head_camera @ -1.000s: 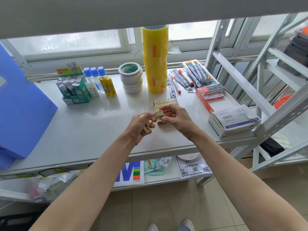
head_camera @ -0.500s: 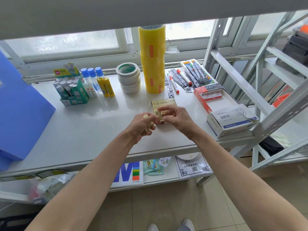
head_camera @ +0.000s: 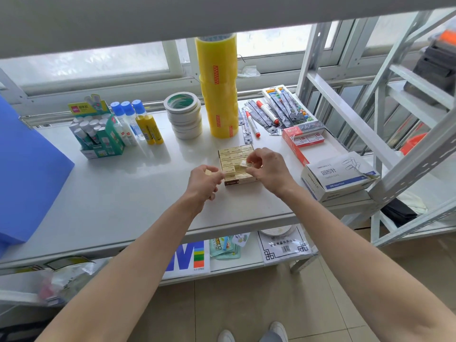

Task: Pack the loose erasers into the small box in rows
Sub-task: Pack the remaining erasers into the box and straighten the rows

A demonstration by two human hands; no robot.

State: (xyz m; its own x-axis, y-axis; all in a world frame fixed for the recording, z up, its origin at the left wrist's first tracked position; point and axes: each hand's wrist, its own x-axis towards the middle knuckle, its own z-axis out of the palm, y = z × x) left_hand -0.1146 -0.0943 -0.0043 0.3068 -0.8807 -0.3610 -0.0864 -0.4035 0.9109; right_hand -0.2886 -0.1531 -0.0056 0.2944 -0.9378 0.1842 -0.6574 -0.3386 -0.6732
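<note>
A small open box (head_camera: 238, 181) sits mid-shelf, filled with rows of cream erasers (head_camera: 232, 154). Over the box's right half, my right hand (head_camera: 267, 166) pinches one eraser (head_camera: 244, 164) between thumb and fingers. Just left of the box is my left hand (head_camera: 202, 182), closed around a few more erasers; one (head_camera: 230, 170) sticks out toward the box and another tip (head_camera: 209, 172) shows behind the fingers. The box's near right corner is hidden by my right hand.
A tall yellow tape stack (head_camera: 218, 87) and white tape rolls (head_camera: 183, 117) stand behind the box. Glue bottles (head_camera: 138, 124) and a green display box (head_camera: 97, 134) sit left, a blue folder (head_camera: 27, 169) far left. Paper-clip box (head_camera: 338, 175), red box (head_camera: 302, 139), pens (head_camera: 266, 112) right.
Both hands have shifted slightly forward over the box. My right hand has carried its eraser away from the left hand and down toward the packed rows.
</note>
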